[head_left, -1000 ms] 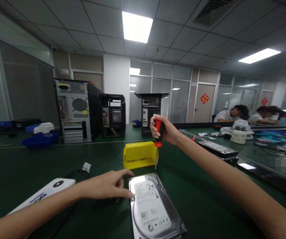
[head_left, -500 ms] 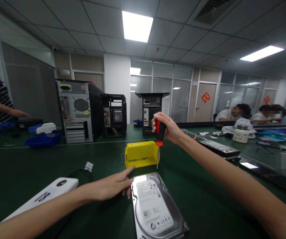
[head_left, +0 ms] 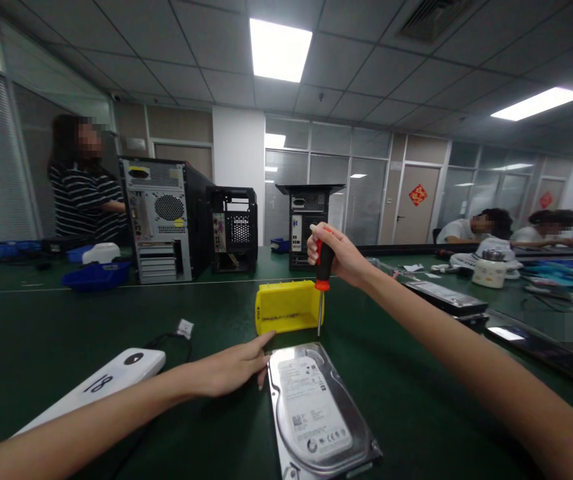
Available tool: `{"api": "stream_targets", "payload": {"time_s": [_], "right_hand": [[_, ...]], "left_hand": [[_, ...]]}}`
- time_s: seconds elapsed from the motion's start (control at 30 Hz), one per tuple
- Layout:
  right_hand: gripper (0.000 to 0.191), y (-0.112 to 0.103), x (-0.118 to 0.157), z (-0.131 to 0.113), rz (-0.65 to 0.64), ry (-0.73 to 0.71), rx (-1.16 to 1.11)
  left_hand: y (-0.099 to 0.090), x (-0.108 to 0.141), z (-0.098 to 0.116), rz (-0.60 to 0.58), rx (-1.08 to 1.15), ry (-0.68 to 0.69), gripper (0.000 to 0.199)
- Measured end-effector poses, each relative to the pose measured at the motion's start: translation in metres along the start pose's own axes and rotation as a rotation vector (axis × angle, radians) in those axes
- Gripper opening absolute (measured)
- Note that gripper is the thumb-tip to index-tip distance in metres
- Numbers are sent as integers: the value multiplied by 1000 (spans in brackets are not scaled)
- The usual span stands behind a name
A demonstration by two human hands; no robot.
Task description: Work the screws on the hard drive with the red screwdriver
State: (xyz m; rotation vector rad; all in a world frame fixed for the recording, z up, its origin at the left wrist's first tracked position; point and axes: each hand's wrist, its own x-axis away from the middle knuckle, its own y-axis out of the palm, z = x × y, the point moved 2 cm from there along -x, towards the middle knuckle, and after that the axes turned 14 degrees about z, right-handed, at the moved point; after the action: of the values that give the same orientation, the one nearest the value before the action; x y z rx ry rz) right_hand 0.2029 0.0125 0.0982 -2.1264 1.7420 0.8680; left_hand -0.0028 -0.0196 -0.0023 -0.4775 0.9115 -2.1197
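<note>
A silver hard drive (head_left: 311, 407) lies label up on the green table in front of me. My left hand (head_left: 236, 367) rests at its upper left corner, index finger stretched out and the fingertips against the drive's left edge. In my right hand (head_left: 334, 253) is a screwdriver (head_left: 323, 270) with a red and black handle, held upright with the fingers wrapped round it. Its shaft points down to the far edge of the drive; whether the tip sits on a screw is too small to tell. Just behind stands a yellow bin (head_left: 286, 303), its opening facing me, with small dark bits inside.
A white device marked 18 (head_left: 101, 383) with a cable lies at left. Computer cases (head_left: 164, 220) stand farther back, near a blue bin (head_left: 97, 275). On the right are more hard drives (head_left: 446, 300) and a dark flat panel (head_left: 541, 350). A person (head_left: 86, 187) stands at far left.
The view has shifted slightly, and the person at far left shows more fully, an arm now behind the computer case. Both my hands keep their places at the drive.
</note>
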Motion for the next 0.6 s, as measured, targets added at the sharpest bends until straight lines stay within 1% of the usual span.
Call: {"api": "stream_targets", "payload": {"time_s": [0.13,0.2,0.3,0.37,0.47,0.6], "right_hand": [[22,-1,-1,0,12,-3,1],[22,-2,-1,0,15,-6,2],[23,-4,-2,1,19,1,2],[22,-6,-2,1,14,6,-8],[22,-9,-3,2,11,2,-20],[24,-13,-4,0,43,2,-4]], "left_hand": [[-2,-4,-2,35,-70,1,60],[-4,-6,-2,34,-95,13,57],[-5,-9,0,-7,-40,43,47],[-6,-10,1,-17,8,35,42],[-6,-13,-1,-3,53,6,36],[-3,-20,-11,22,52,41,34]]}}
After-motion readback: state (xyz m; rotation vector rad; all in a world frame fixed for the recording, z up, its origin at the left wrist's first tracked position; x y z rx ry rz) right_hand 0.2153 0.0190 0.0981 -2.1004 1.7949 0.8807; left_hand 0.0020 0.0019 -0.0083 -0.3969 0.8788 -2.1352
